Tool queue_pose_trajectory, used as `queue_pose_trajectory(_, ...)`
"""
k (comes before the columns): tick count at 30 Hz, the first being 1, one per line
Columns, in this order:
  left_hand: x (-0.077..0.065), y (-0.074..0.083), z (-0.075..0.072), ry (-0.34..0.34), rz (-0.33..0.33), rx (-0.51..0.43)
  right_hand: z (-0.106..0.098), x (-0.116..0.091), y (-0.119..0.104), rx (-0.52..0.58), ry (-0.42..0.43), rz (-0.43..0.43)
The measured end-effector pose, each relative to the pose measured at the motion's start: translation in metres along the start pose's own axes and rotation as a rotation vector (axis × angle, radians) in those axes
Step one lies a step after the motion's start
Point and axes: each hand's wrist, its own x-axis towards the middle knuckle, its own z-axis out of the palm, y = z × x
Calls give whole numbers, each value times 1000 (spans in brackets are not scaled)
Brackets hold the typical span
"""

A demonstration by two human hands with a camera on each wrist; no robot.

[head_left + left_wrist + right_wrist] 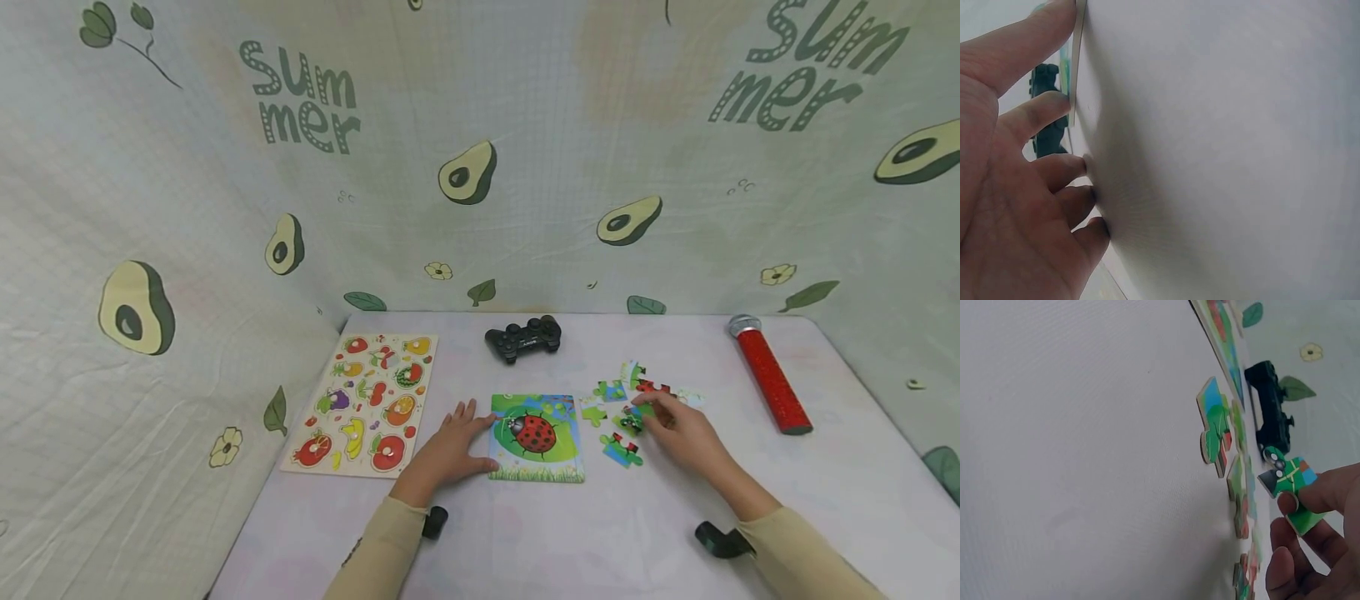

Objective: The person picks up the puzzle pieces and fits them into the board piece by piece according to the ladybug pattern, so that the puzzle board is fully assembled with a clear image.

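Observation:
The ladybug picture puzzle [535, 437] lies flat in the middle of the table. My left hand [452, 447] rests at its left side with fingers spread, the thumb and index fingertip touching its edge. In the left wrist view, the other fingertips of that hand [1029, 181] meet the table. My right hand [681, 429] pinches a green jigsaw piece [1294, 481] between thumb and fingers, raised over the table. Around it lie several loose jigsaw pieces, among them a blue-and-green piece [621, 450] and a pale green piece [593, 412].
A fruit-picture board [365, 406] lies on the left. The black game controller [524, 338] sits behind the puzzle, and a red glittery microphone-shaped tube [771, 375] lies at the right. Printed cloth [540, 250] hangs at the table's back and sides.

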Motion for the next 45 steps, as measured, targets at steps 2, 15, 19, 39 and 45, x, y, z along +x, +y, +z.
queue_pose_trajectory(2,0,1,-1,2,4,-5,1,1,-1,9,-2,-1)
queue_pose_trajectory(15,-1,1,-1,6,13,-8,10,12,-12,75,35,-68)
queue_pose_trajectory(19,-1,1,-2,5,22,-6,15,16,-15,87,26,-89)
queue_pose_trajectory(39,-1,1,-1,1,26,-6,35,26,-34,184,-34,-46)
queue_pose_trajectory(45,-1,1,-2,-4,23,2,43,28,-35,192,-65,-88)
